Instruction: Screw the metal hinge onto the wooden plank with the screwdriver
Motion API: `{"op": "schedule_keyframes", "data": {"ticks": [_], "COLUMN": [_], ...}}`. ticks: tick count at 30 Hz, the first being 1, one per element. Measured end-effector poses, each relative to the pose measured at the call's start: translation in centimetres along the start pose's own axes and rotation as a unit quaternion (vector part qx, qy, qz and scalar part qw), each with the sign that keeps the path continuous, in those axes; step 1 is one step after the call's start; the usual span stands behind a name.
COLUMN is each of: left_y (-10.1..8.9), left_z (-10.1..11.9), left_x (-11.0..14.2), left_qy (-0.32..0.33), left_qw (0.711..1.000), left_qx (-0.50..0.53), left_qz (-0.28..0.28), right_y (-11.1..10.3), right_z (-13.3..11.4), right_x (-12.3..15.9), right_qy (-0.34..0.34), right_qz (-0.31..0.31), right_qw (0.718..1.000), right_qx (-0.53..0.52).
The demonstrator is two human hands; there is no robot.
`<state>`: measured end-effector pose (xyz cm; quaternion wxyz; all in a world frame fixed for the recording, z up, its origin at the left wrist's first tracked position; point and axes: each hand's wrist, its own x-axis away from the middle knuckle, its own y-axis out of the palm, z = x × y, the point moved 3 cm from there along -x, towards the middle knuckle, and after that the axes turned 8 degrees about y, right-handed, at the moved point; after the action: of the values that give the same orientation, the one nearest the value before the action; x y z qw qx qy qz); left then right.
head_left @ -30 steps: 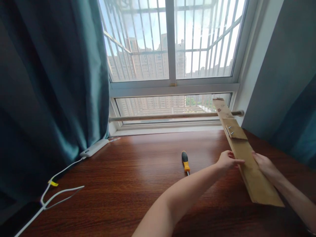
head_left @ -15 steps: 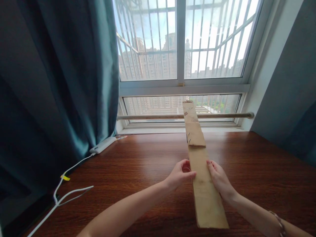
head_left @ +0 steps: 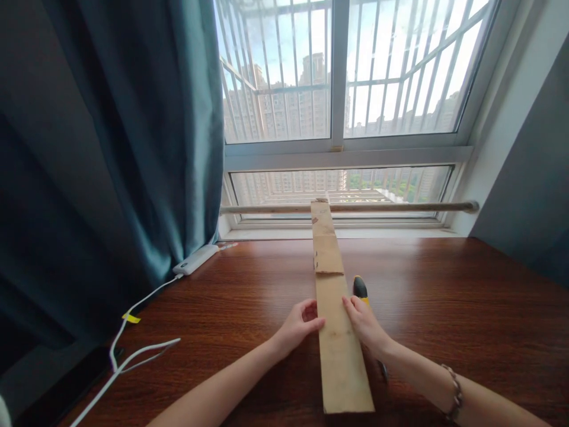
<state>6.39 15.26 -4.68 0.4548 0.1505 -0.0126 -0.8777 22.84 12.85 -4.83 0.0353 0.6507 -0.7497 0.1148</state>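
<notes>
The cardboard strip is held over the tabletop, its far end overlapping the rail in view; whether they touch cannot be told. Just right of the strip, a black-and-yellow tool is mostly hidden behind the right hand. Small metallic bits on the strip's left edge are hard to make out. The left hand, thumb on top, pinches the strip's left edge; the right hand clamps its right edge, underside fingers concealed. Both forearms angle inward toward the strip.
</notes>
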Motion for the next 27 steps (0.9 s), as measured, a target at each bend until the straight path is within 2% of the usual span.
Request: {"op": "schedule_keyframes", "data": {"ticks": [6, 19, 23, 25, 27], "left_y": [0.2, 0.2, 0.4, 0.3, 0.3], "left_z": [-0.3, 0.1, 0.1, -0.1, -0.2], "left_x": [-0.1, 0.3, 0.4, 0.4, 0.4], "left_qy": [-0.018, -0.029, -0.029, -0.025, -0.024], "left_qw": [1.0, 0.999, 0.999, 0.999, 0.999], "left_qx": [-0.003, -0.036, -0.022, -0.026, -0.032], "left_qz": [-0.015, 0.003, 0.006, 0.006, 0.008], "right_y": [-0.4, -0.3, -1.0, -1.7, -2.4], "right_z": [0.9, -0.3, -1.1, -2.0, -3.1], "right_x": [-0.3, 1.4, 1.3, 1.5, 2.4], "right_qy": [0.015, 0.03, -0.031, -0.08, -0.136], "right_qz": [-0.005, -0.087, -0.082, -0.077, -0.04], "right_qw": [1.0, 0.992, 0.996, 0.991, 0.969], "right_qx": [0.003, -0.081, -0.013, 0.074, 0.202]}}
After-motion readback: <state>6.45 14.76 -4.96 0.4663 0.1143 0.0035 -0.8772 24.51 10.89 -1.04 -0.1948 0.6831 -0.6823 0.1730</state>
